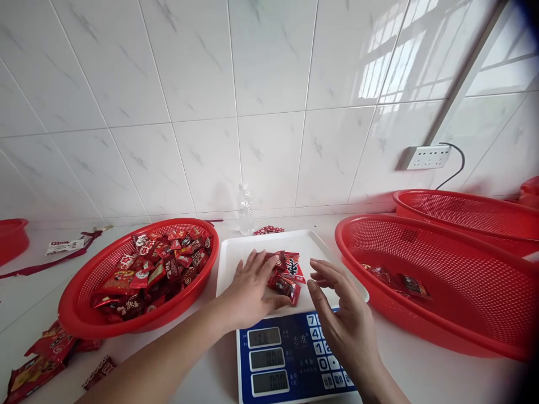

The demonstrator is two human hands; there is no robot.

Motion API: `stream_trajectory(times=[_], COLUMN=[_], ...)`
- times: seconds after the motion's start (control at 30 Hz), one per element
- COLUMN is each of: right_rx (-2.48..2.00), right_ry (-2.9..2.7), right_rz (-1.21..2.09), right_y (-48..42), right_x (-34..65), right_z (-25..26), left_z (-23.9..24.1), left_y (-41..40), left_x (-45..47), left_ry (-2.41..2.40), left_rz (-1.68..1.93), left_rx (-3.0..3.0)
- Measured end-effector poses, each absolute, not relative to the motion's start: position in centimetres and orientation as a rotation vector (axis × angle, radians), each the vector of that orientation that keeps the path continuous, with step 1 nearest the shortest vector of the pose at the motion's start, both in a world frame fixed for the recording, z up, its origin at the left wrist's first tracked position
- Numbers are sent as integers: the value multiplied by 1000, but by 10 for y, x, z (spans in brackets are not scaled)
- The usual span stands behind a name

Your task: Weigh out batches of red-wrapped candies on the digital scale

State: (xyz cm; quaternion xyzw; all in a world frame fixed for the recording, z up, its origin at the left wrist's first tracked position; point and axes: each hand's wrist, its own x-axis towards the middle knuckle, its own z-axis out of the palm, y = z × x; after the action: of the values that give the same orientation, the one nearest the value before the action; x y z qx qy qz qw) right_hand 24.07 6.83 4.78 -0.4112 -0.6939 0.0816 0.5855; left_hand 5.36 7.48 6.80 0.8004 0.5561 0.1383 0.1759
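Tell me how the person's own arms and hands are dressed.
The left hand and right hand are ungloved, with no ring, watch or bracelet visible. No sleeve shows on the left forearm or right forearm; the upper arms are out of view.

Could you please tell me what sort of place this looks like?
Probably a food-packing workroom, judging by the digital scale, the red basket of wrapped snacks and the tiled wall.
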Motion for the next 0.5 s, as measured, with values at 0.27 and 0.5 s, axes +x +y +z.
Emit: stream_trajectory(times=[0.27, 0.5], right_rx=[-953, -977], right_ry=[-1645, -1671], right_rz=[160, 180], right_y=[71, 68], right_x=[242, 242], right_z=[44, 44], left_z=[82, 100], left_y=[97, 98], left_x=[62, -50], left_ry=[1448, 2031], left_rz=[224, 575], left_rx=[2313, 2023])
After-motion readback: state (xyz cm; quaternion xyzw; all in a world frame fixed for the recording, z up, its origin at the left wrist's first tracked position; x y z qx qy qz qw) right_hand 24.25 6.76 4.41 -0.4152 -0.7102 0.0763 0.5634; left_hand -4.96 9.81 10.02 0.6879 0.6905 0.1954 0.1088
